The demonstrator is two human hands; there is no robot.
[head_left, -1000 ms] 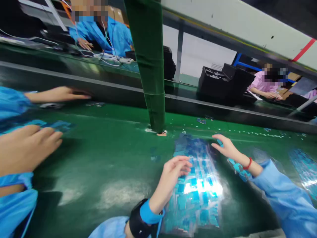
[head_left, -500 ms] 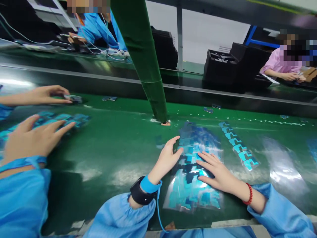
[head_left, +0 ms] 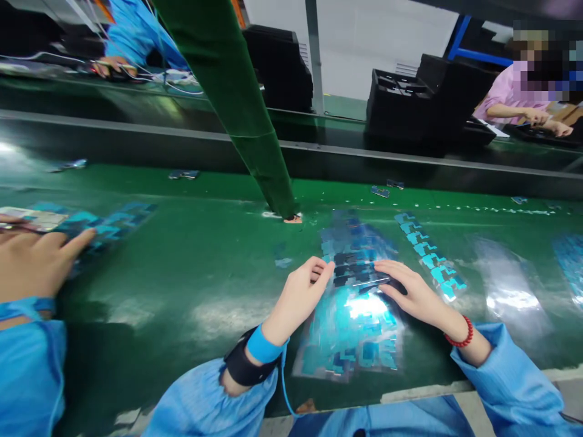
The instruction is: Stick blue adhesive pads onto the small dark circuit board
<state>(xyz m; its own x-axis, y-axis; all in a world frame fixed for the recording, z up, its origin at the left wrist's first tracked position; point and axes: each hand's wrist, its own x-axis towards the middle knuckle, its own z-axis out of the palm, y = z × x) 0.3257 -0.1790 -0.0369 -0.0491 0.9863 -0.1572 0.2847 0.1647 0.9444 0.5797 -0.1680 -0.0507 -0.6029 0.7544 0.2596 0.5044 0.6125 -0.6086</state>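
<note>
- Green table (head_left: 191,285) fills most of the view, shiny with glare, with a raised dark rail along its far edge.
- Green post (head_left: 237,103) slants down from the top and meets the table just beyond the hands.
- Black trays (head_left: 401,97) are stacked behind the rail, well away from the hands.
- Clear sheet (head_left: 353,328) covered in blue stickers lies flat on the table near the front edge, between both wrists.
- Narrow sticker strip (head_left: 428,255) lies just to the right of the sheet, apart from it.
- A co-worker's hand (head_left: 31,264) at far left rests on another sticker sheet (head_left: 109,221).
- Left hand (head_left: 298,297), with a black wrist strap (head_left: 241,367), rests at the sheet's left edge, fingers loosely curled and touching it, gripping nothing.
- Right hand (head_left: 414,294), with a red bead bracelet (head_left: 460,337), lies flat on the sheet's upper right part, fingers stretched out and pressing down.
</note>
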